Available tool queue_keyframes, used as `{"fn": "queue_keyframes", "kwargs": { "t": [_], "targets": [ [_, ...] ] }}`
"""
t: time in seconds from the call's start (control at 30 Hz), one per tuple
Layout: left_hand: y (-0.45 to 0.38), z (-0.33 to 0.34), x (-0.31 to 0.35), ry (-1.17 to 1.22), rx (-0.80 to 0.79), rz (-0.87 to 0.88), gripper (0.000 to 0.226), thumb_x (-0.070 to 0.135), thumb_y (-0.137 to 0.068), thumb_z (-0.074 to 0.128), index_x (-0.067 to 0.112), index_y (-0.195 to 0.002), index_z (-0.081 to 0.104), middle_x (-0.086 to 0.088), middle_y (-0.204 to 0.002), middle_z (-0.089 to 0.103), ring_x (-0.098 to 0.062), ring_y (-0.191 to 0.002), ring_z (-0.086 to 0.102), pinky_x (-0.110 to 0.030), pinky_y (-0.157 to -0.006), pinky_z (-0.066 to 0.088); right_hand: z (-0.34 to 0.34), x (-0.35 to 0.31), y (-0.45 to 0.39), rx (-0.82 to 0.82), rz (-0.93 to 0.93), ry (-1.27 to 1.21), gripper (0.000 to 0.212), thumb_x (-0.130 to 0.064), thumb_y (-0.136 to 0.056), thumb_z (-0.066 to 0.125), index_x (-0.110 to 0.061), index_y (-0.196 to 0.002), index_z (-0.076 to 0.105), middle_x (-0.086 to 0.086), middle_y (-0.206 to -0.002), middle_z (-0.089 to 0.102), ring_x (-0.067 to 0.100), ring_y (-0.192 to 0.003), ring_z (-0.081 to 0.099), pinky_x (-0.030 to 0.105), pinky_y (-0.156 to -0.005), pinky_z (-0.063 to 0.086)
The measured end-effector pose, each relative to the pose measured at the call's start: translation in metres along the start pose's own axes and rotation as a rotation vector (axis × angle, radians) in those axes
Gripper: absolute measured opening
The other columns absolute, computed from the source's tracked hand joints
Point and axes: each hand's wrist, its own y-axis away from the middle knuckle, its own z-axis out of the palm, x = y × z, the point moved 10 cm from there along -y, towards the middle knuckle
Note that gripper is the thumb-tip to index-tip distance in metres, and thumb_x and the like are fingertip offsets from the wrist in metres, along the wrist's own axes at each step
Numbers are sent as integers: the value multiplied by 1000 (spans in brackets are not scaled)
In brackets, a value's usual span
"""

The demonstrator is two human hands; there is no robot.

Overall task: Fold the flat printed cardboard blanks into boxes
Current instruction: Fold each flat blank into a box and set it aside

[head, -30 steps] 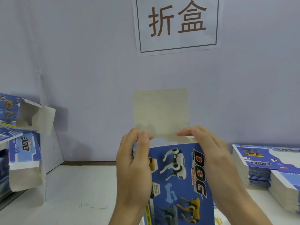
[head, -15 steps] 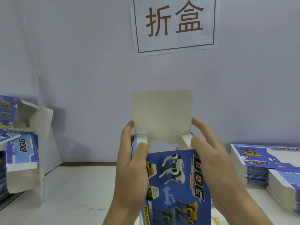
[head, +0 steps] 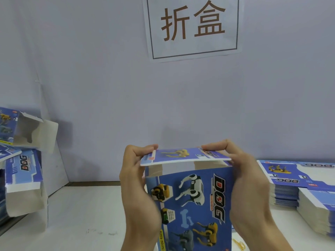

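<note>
I hold a blue printed "DOG" box (head: 192, 207) upright in front of me, its front panel showing robot dogs. Its top lid flap (head: 183, 155) is bent forward and down, lying almost level over the opening, with a gap still showing below its front edge. My left hand (head: 137, 180) grips the box's left side, fingers curled over the lid's left end. My right hand (head: 246, 187) grips the right side, fingers on the lid's right end. Stacks of flat blanks (head: 297, 180) lie on the table at the right.
Folded boxes (head: 23, 178) with open flaps are piled at the left edge. A paper sign (head: 193, 26) hangs on the grey wall behind. The white table (head: 81, 214) runs below. A yellow rubber band (head: 239, 244) lies near my right wrist.
The lid flap stood upright, grey inside facing me; now it is folded forward over the opening, printed side up. The side flaps went in under it. Both hands shifted onto the lid's ends.
</note>
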Motion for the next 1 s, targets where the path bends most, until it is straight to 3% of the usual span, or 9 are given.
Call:
{"fn": "queue_keyframes", "kwargs": {
  "t": [0.1, 0.33, 0.4, 0.47, 0.57, 0.67, 0.73, 0.87, 1.0],
  "targets": [
    [0, -8, -2, 35, 42, -2, 32, 29, -85, 36, 9, -81, 61, -10, -108, 72, -29, -95, 69, -40, -74, 54, -3, 11, 1, 1, 55, -102, 43, -40, -77, 37, -13, -88, 69, 18, -97, 75, 38, -80, 70, 40, -61, 55],
    [0, -6, 5, -55, 79, 32, 25, 23, -92, 39, 9, -86, 58, -7, -80, 66, -18, -62, 58, -14, -44, 46, 8, 6, -7, -123, 6, -139, 40, -47, -82, 45, -22, -96, 73, 11, -98, 76, 27, -77, 73, 33, -59, 58],
    [-1, -9, 6, -67, 125, -10, 23, 29, -91, 40, 31, -87, 63, -17, -76, 56, -23, -61, 47, -17, -41, 41, 18, -6, -13, -213, -57, 32, 18, -54, -76, 67, -51, -92, 73, -11, -106, 75, 3, -88, 71, 31, -84, 58],
    [-2, -15, -2, -15, 175, -103, 21, 34, -86, 44, 48, -84, 59, -14, -77, 56, -24, -61, 43, -22, -38, 38, 17, -10, -16, -270, -91, 169, 44, -36, -82, 74, -59, -115, 57, -23, -123, 65, -10, -100, 64, 39, -105, 48],
    [-5, -15, -11, -8, 122, -149, 30, 27, -101, 41, 50, -93, 58, -14, -83, 63, -30, -66, 51, -29, -44, 45, 23, -4, 4, -400, -13, 78, 75, -18, -82, 70, -63, -134, 40, -8, -124, 69, 25, -100, 73, 42, -79, 60],
    [-8, -10, -18, 7, 17, -194, 19, 43, -91, 55, 44, -110, 60, -5, -101, 76, -30, -89, 71, -45, -75, 58, 2, -20, 2, -177, -158, 163, 67, -27, -83, 66, -53, -139, 39, -25, -97, 72, 9, -86, 74, 21, -67, 58],
    [-11, -11, -21, -39, -42, -206, 40, 55, -79, 55, 40, -115, 61, 3, -112, 73, -25, -104, 70, -49, -90, 54, -14, -31, -3, -59, -227, 170, 60, -32, -83, 62, -46, -138, 42, -34, -90, 70, 1, -86, 72, 17, -66, 58],
    [-18, -18, -25, -133, -104, -238, 32, 44, -93, 45, 32, -117, 62, 4, -114, 73, -19, -107, 70, -45, -93, 53, -46, -34, -6, 88, -153, 88, 54, -41, -77, 76, -53, -125, 54, -1, -108, 74, 24, -94, 74, 48, -78, 60],
    [-22, -24, -27, -217, -131, -243, 49, 57, -74, 50, 31, -114, 62, 4, -108, 75, -20, -102, 72, -44, -90, 54, -73, -35, -6, 202, -119, -52, 42, -46, -74, 66, -37, -115, 61, 1, -98, 75, 22, -80, 75, 42, -61, 62]
  ]
}}
